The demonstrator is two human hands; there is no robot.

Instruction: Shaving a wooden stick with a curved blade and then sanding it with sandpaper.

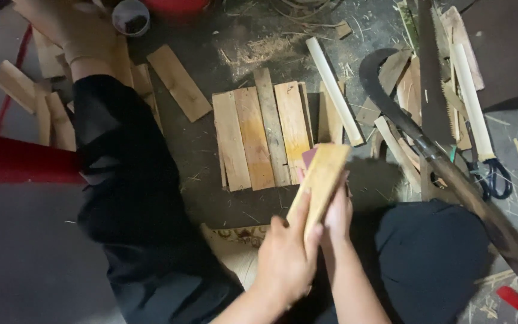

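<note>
A pale flat wooden slat (322,180) is held tilted between my knees. My left hand (284,258) grips its lower end from the left. My right hand (338,211) presses against its right side and seems to hold a small dark red-brown piece (309,157) behind the slat; what that piece is I cannot tell. Just beyond the slat, several similar slats (262,135) lie side by side on the dark floor.
My legs in black trousers (130,192) frame the spot. A curved dark blade (385,96), a hand saw (436,78), bamboo strips (334,90) and scissors (499,180) lie at the right. Loose slats (178,81) and a small cup (130,17) sit at the upper left.
</note>
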